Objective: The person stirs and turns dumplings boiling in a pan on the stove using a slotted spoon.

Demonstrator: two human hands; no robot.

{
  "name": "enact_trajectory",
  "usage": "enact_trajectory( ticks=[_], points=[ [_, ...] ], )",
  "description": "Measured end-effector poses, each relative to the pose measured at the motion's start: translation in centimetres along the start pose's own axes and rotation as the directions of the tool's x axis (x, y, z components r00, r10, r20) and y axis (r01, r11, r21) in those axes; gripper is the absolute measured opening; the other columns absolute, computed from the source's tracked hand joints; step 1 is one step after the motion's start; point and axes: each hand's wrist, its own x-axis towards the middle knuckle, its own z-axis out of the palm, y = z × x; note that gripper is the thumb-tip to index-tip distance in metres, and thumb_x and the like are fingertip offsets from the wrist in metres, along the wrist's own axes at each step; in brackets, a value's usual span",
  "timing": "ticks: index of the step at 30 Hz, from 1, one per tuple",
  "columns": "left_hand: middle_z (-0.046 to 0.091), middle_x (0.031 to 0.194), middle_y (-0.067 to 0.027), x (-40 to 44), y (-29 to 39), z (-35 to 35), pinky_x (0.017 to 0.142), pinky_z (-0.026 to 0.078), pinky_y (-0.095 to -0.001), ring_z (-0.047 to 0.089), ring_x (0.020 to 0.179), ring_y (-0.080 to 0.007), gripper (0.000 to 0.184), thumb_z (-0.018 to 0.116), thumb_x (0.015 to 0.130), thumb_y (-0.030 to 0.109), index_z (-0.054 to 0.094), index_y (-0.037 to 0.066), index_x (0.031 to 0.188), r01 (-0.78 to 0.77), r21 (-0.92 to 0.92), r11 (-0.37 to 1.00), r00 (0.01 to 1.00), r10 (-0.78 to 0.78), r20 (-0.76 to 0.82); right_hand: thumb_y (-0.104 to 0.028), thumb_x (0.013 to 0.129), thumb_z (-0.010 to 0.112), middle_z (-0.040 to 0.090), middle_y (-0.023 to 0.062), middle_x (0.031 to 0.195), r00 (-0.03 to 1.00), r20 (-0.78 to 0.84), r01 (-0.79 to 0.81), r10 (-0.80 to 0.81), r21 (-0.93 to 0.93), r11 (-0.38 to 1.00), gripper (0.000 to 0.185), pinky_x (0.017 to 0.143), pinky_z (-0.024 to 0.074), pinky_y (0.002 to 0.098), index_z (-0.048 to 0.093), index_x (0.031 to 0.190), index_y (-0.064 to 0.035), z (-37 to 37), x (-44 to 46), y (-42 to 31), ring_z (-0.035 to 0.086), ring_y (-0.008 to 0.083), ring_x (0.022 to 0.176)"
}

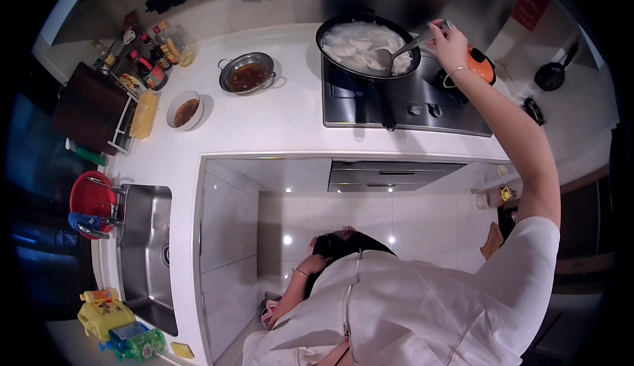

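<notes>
My right hand (450,43) is closed around the handle of a metal ladle (404,49), whose head rests among pale, dumpling-like pieces (356,45) in a dark wok (321,36). Steam or cloudy liquid blurs part of the wok's contents. The wok sits on the left side of the steel stove (416,125), its black handle pointing toward me. Low by my body, my left hand (314,264) lies against dark cloth near my waist, its fingers partly visible and nothing plainly in them.
An orange-lidded pot (482,67) stands on the stove's right. Left of the stove are a metal bowl (228,78) and a white bowl (195,119), both with brown sauce. Bottles (158,55), a sink (148,240) and a red basin (89,194) are farther left.
</notes>
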Motion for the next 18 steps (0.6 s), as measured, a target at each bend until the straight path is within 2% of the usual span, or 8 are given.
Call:
enact_trajectory(
  ticks=[2, 5, 6, 7, 8, 10, 15, 18],
  points=[
    [0.058, 0.099, -0.0263, 0.9, -0.9, 0.7, 0.084, 0.042, -0.0399, 0.055, 0.095, -0.0389, 0.055, 0.038, 0.086, 0.049, 0.062, 0.0, 0.097, -0.015, 0.003, 1.0, 1.0, 0.015, -0.014, -0.017, 0.082, 0.057, 0.061, 0.0109, 0.069, 0.981, -0.098, -0.155, 0.168, 0.128, 0.98, 0.02, 0.052, 0.0507, 0.026, 0.059, 0.085, 0.0027, -0.5, -0.1, 2.1, 0.063, 0.0168, 0.056],
    [0.058, 0.096, -0.0263, 1.9, -2.3, 1.4, 0.083, 0.042, -0.0409, 0.055, 0.094, -0.0392, 0.056, 0.038, 0.086, 0.049, 0.062, -0.001, 0.094, -0.086, 0.06, 0.994, 0.996, 0.088, -0.031, -0.011, 0.083, 0.056, 0.06, 0.0116, 0.078, 0.937, -0.121, -0.265, 0.326, 0.359, 0.895, 0.016, 0.053, 0.0531, 0.027, 0.057, 0.09, 0.004, -1.3, -0.5, 5.0, 0.062, 0.0193, 0.057],
    [0.059, 0.091, -0.023, 2.2, -2.8, 1.6, 0.079, 0.044, -0.0422, 0.056, 0.089, -0.0378, 0.041, 0.035, 0.088, 0.04, 0.054, 0.01, 0.108, -0.146, 0.187, 0.971, 0.989, 0.146, 0.01, -0.009, 0.084, 0.055, 0.059, 0.0119, 0.083, 0.9, -0.116, -0.323, 0.42, 0.47, 0.821, 0.017, 0.055, 0.054, 0.0278, 0.056, 0.094, 0.0046, -1.6, -0.8, 5.6, 0.062, 0.0205, 0.059],
    [0.06, 0.087, -0.0198, 2.6, -3.3, 1.7, 0.075, 0.045, -0.0435, 0.057, 0.084, -0.0364, 0.037, 0.032, 0.09, 0.032, 0.047, 0.022, 0.123, -0.206, 0.308, 0.929, 0.978, 0.198, 0.058, -0.008, 0.085, 0.055, 0.058, 0.0134, 0.087, 0.883, -0.108, -0.354, 0.457, 0.486, 0.799, 0.017, 0.056, 0.0551, 0.0289, 0.054, 0.095, 0.0052, -2.0, -1.0, 6.1, 0.062, 0.0232, 0.06],
    [0.06, 0.087, -0.0198, 2.9, -3.7, 2.0, 0.075, 0.045, -0.0435, 0.057, 0.084, -0.0364, 0.037, 0.032, 0.09, 0.032, 0.047, 0.022, 0.123, -0.205, 0.309, 0.929, 0.979, 0.197, 0.058, -0.008, 0.085, 0.055, 0.058, 0.0134, 0.087, 0.883, -0.108, -0.354, 0.458, 0.487, 0.799, 0.017, 0.056, 0.0551, 0.0289, 0.054, 0.095, 0.0052, -2.1, -1.2, 6.6, 0.062, 0.0232, 0.06],
    [0.06, 0.088, -0.0199, 3.6, -4.1, 2.3, 0.074, 0.045, -0.0437, 0.058, 0.083, -0.0366, 0.037, 0.033, 0.09, 0.03, 0.047, 0.023, 0.122, -0.156, 0.265, 0.952, 0.988, 0.154, 0.03, -0.008, 0.086, 0.053, 0.058, 0.0133, 0.088, 0.812, -0.105, -0.391, 0.574, 0.632, 0.669, 0.018, 0.058, 0.0553, 0.0287, 0.053, 0.096, 0.0064, -2.1, -1.6, 7.9, 0.062, 0.0241, 0.063],
    [0.06, 0.089, -0.0198, 3.7, -3.7, 2.1, 0.075, 0.045, -0.0433, 0.058, 0.083, -0.0366, 0.038, 0.033, 0.089, 0.031, 0.046, 0.024, 0.123, -0.18, 0.262, 0.948, 0.984, 0.176, 0.04, -0.006, 0.086, 0.051, 0.055, 0.0126, 0.081, 0.812, -0.098, -0.361, 0.576, 0.692, 0.626, 0.015, 0.053, 0.0546, 0.0292, 0.049, 0.095, 0.0053, -1.4, -2.4, 9.5, 0.061, 0.0236, 0.059],
    [0.06, 0.09, -0.0198, 3.8, -3.3, 2.0, 0.076, 0.045, -0.043, 0.058, 0.084, -0.0363, 0.038, 0.034, 0.088, 0.033, 0.047, 0.024, 0.122, -0.176, 0.267, 0.948, 0.984, 0.174, 0.033, -0.009, 0.087, 0.052, 0.056, 0.0121, 0.09, 0.788, -0.079, -0.391, 0.61, 0.702, 0.595, 0.021, 0.06, 0.0554, 0.0294, 0.052, 0.102, 0.0058, -0.6, -2.4, 10.1, 0.062, 0.0252, 0.065]
  ],
)
